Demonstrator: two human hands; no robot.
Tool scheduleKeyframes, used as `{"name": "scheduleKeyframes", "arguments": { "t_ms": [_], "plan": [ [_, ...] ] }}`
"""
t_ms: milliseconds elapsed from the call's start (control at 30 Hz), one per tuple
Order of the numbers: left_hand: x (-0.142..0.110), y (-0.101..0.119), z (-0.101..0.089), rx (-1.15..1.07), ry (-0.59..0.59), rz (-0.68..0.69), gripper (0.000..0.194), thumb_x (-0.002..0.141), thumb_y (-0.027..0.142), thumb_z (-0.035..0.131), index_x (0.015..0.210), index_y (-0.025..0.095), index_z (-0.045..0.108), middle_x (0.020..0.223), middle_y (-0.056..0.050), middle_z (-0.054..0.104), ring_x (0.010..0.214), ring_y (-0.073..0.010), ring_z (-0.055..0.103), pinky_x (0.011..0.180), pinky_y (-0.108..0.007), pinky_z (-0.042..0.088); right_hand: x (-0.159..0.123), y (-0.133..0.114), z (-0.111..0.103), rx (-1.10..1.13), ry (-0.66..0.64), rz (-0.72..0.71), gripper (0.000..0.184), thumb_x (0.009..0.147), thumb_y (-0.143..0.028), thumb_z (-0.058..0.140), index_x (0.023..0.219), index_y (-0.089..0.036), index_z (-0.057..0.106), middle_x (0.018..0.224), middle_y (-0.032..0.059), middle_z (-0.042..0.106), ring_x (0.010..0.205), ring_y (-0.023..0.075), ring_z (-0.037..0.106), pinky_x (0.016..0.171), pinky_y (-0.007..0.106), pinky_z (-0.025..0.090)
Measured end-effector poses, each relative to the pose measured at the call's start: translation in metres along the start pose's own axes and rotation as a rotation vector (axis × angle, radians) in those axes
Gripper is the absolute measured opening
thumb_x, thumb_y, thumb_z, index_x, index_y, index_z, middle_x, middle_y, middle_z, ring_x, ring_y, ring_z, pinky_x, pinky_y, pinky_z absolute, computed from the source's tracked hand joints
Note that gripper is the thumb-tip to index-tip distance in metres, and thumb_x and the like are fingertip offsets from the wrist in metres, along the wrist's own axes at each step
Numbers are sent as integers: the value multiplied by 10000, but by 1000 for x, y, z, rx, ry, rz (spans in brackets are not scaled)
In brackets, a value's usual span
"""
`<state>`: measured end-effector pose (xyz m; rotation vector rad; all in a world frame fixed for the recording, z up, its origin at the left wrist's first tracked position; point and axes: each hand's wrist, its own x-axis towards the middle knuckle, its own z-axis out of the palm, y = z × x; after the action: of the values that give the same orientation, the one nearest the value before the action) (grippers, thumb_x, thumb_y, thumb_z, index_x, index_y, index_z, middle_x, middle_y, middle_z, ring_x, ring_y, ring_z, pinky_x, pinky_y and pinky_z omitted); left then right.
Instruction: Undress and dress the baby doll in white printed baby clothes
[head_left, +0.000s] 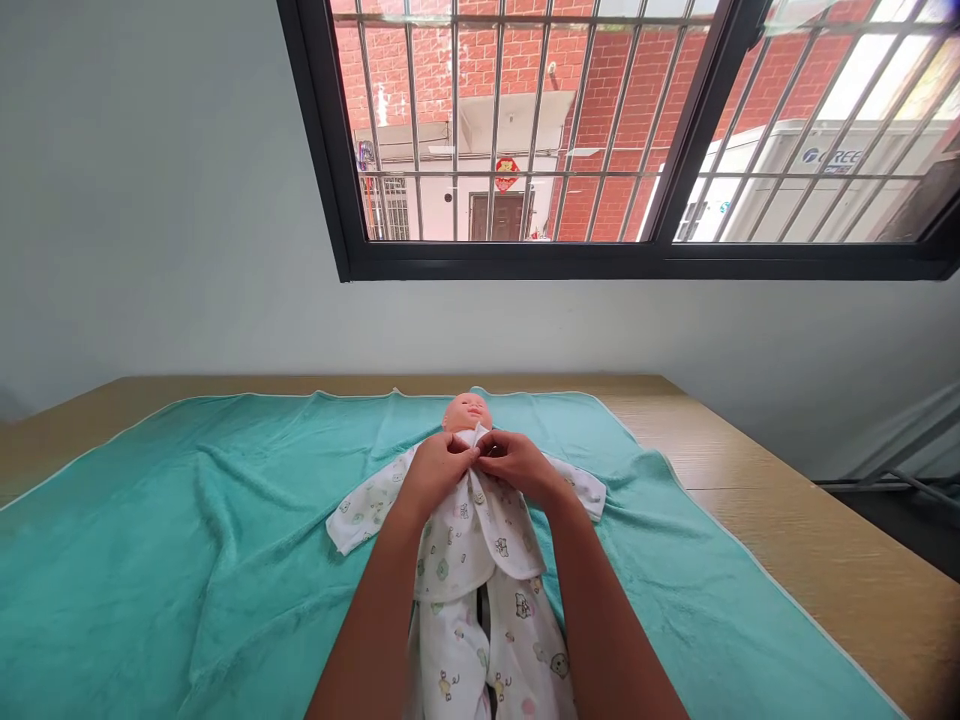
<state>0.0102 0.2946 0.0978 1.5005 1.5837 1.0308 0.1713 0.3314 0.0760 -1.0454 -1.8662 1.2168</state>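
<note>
A baby doll (466,410) lies on its back on a teal towel (187,540), head toward the wall. It wears a white printed baby garment (480,560) with sleeves spread to both sides. My left hand (436,468) and my right hand (517,464) meet at the doll's chest just below the chin. Both hands have their fingers pinched on the garment's front edges at the neckline. My forearms cover part of the doll's body.
The towel covers most of a wooden table (787,500) that stands against a pale wall. A barred window (637,130) above looks onto a red brick building. The table's right edge drops off to the floor.
</note>
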Motion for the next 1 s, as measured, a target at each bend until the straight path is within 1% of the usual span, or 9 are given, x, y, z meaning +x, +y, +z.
{"name": "scheduleKeyframes", "arguments": {
  "t_ms": [100,167,300,400,567,700,833,933,1000],
  "plan": [
    [-1,0,0,61,18,60,262,729,388,620,627,148,646,642,-7,626,637,-130,522,553,-223,330,0,-3,0,-51,-1,-29,183,745,-336,652,783,-157,642,697,-17,587,607,90,476,535,202,344],
    [-2,-1,-2,-53,-25,41,270,720,404,625,649,145,649,597,13,577,580,-109,472,533,-221,310,0,-4,0,-39,-2,-13,200,750,-356,659,788,-161,629,686,-18,587,599,93,485,536,206,359],
    [-4,-1,-5,-353,-119,-58,255,656,378,686,710,134,637,555,49,506,524,-72,409,522,-207,296,0,-3,-1,65,-51,41,249,765,-406,665,821,-178,582,672,-16,603,579,106,538,536,219,416],
    [-5,-2,-7,-440,-126,-68,280,619,382,728,690,134,622,551,52,509,527,-65,413,529,-201,300,1,-2,-1,95,-57,34,290,746,-424,698,821,-182,558,714,-2,628,596,115,576,544,225,444],
    [-4,-5,-8,-493,-144,-71,281,604,376,737,698,138,621,579,42,545,536,-69,444,542,-204,328,5,1,3,86,-30,23,340,741,-473,704,804,-183,537,676,-7,612,556,113,562,513,229,443],
    [-1,-7,-3,-417,-91,-80,198,620,288,699,717,135,617,594,30,566,526,-75,452,525,-207,331,7,3,6,100,-27,-10,305,752,-445,696,791,-181,550,656,-13,611,559,107,551,513,222,425],
    [2,-10,3,-339,-30,-36,108,684,219,626,761,148,598,649,18,593,538,-76,478,517,-196,347,5,5,3,278,-40,12,260,731,-378,709,806,-183,554,659,-24,616,574,91,540,520,202,403],
    [5,-15,4,-311,32,-70,211,679,128,585,889,157,585,761,2,614,537,-70,507,516,-192,379,6,7,1,374,-44,60,256,696,-325,711,840,-191,547,729,-7,653,614,102,576,512,197,389],
    [9,-20,4,-269,93,-115,342,688,92,538,1021,158,575,862,-20,616,506,-64,504,500,-201,392,9,8,3,326,27,107,225,723,-335,662,842,-195,532,765,5,665,592,110,577,494,208,381]
  ]
}}
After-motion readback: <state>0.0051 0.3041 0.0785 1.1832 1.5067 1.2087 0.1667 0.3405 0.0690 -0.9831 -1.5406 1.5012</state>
